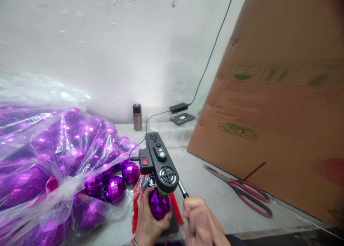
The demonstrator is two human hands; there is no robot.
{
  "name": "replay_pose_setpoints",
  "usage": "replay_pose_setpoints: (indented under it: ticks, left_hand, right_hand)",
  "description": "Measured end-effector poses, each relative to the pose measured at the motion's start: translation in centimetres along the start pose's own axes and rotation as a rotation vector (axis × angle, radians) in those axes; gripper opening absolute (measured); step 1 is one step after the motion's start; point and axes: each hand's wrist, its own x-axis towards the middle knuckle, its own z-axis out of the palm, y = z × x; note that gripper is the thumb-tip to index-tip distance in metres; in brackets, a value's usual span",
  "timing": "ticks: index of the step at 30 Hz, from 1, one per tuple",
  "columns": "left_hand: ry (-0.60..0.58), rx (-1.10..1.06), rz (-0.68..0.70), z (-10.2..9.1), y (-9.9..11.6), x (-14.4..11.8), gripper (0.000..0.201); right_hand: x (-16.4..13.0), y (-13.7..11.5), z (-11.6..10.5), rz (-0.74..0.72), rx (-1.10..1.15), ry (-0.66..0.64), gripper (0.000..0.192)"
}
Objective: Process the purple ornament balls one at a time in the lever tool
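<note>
Cupping a purple faceted bauble (159, 204) in the left hand (147, 221), fingers wrapped around its lower half, right under the head of a small black benchtop machine (159, 162) at the near middle of the table (199, 188). Clenching the right hand (200, 222) around the machine's metal lever (182, 189), just right of the bauble.

Probably handling as light, hollow and thin-shelled, so likely denting or cracking under a hard squeeze; mirror-slick facets likely slipping in the fingers. Best holding low and around the belly, as now, leaving the neck free near the machine.

Looking glossy, deep violet, covered in small diamond facets catching the light. Lying to the left, many more of the same baubles spilling from a clear plastic bag (51, 156). Resting to the right, red-handled scissors (242, 192) beside a leaning cardboard box (279, 95).
</note>
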Motion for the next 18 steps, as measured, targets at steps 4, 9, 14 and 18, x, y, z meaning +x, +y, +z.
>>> replay_pose_setpoints:
  ticks: [4,9,14,18]
  left_hand:
    - [0.019,-0.024,0.002,-0.1,0.9,0.3,0.074]
    - [0.101,-0.069,-0.021,-0.1,2.6,0.5,0.073]
    - [0.063,-0.086,-0.044,-0.5,3.4,0.9,0.071]
    - [-0.01,-0.171,-0.066,-1.1,2.2,0.5,0.082]
  right_hand:
    - [0.3,1.5,-0.8,-0.151,0.049,-0.093,0.047]
    - [0.2,2.6,-1.3,-0.212,0.038,-0.117,0.047]
    - [2.2,0.9,-0.5,-0.165,0.008,-0.139,0.045]
    - [4.1,-1.1,-0.1,-0.08,-0.051,-0.214,0.046]
